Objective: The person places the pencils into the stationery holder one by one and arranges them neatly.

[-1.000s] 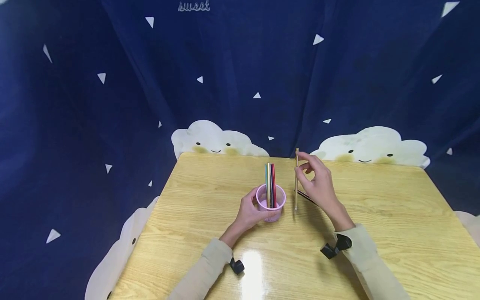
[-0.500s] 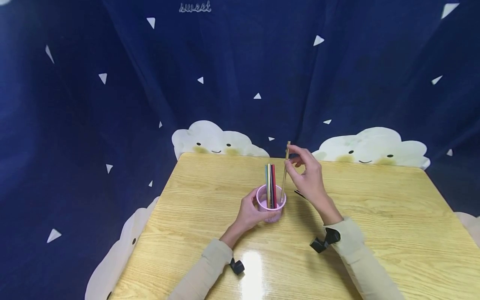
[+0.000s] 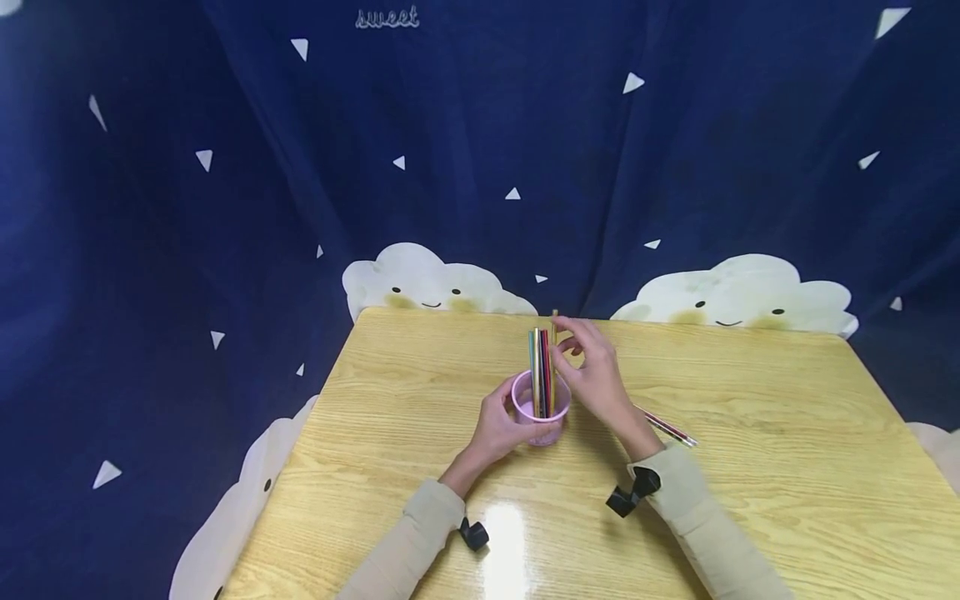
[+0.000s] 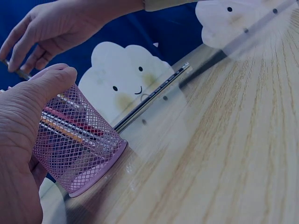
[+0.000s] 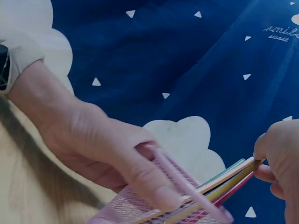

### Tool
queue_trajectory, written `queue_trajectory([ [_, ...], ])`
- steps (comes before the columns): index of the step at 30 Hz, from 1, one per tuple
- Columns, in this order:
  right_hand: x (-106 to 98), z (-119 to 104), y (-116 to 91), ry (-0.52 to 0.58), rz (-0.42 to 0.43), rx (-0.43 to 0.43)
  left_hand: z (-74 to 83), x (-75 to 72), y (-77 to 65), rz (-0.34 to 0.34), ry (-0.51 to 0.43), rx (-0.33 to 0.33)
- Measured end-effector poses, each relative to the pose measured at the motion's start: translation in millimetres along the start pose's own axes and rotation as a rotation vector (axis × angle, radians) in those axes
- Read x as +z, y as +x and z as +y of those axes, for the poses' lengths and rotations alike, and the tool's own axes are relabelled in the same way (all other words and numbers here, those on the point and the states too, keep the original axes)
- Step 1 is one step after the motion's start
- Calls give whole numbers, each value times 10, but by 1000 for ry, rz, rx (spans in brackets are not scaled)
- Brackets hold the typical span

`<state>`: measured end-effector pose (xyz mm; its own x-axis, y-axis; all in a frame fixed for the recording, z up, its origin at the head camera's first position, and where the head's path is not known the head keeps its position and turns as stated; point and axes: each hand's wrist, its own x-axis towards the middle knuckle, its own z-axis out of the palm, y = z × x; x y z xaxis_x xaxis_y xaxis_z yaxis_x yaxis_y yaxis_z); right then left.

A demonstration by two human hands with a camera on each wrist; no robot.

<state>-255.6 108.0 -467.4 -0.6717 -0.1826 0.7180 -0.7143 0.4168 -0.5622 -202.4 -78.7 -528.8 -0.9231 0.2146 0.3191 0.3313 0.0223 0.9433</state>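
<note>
A pink mesh pencil cup (image 3: 545, 435) stands on the table, and my left hand (image 3: 498, 427) grips it round the side. Inside lean several pencils (image 3: 536, 367) in blue, gold, dark and red. My right hand (image 3: 597, 375) pinches a gold pencil (image 3: 554, 335) near its upper end, upright, its lower part inside the cup beside the red one. In the right wrist view the pinched tip (image 5: 258, 162) shows between thumb and fingers. Through the mesh in the left wrist view, lower ends of pencils (image 4: 74, 123) show.
Pencils (image 3: 671, 427) lie on the wooden table (image 3: 787, 500) right of the cup, partly hidden by the right wrist. A dark striped pencil (image 4: 152, 97) lies behind the cup in the left wrist view. A blue curtain (image 3: 465, 100) with clouds hangs at the table's back edge.
My right hand has moved left with the gold pencil, from beside the cup to over it, and lowered the pencil's end inside. The left hand keeps its hold on the cup.
</note>
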Motion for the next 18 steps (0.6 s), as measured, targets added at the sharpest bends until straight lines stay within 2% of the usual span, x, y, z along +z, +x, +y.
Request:
queue_trajectory([
  [10,106,3,-134,-24,-120,77,-27,-7,-1,-7,14,-11],
  [18,148,29,-169,-51,-88,105,-43,-1,1,7,21,-2],
])
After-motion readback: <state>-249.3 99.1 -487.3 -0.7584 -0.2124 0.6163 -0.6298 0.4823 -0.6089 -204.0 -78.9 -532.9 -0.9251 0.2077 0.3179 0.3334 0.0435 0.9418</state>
